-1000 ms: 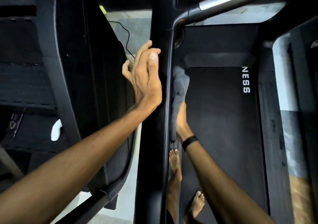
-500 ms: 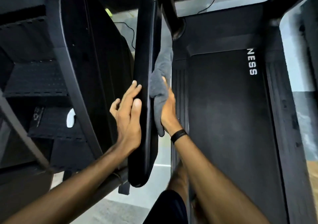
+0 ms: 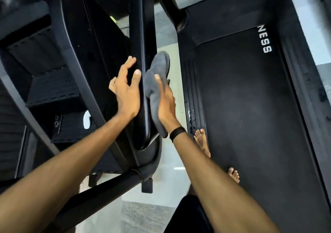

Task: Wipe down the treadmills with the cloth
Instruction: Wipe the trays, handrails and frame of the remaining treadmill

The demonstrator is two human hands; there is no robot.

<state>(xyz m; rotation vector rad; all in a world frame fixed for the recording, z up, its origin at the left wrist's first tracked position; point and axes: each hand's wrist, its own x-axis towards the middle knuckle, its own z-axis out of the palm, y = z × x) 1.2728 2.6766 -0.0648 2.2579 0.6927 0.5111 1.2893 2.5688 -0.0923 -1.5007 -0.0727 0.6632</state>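
The cloth (image 3: 157,82) is plain mid grey, with no print. The treadmill's side rail (image 3: 143,53) is glossy black with a pale sheen along its edge. At three o'clock from it, the treadmill belt (image 3: 250,116) is matt black, with white block letters (image 3: 264,39) reading "NESS" at its one o'clock corner. A black band (image 3: 177,133) circles the right wrist. At nine o'clock, a neighbouring machine (image 3: 53,82) is black with rows of small dots and a white patch (image 3: 87,119). The floor (image 3: 172,179) at six o'clock is pale grey, speckled lower down.
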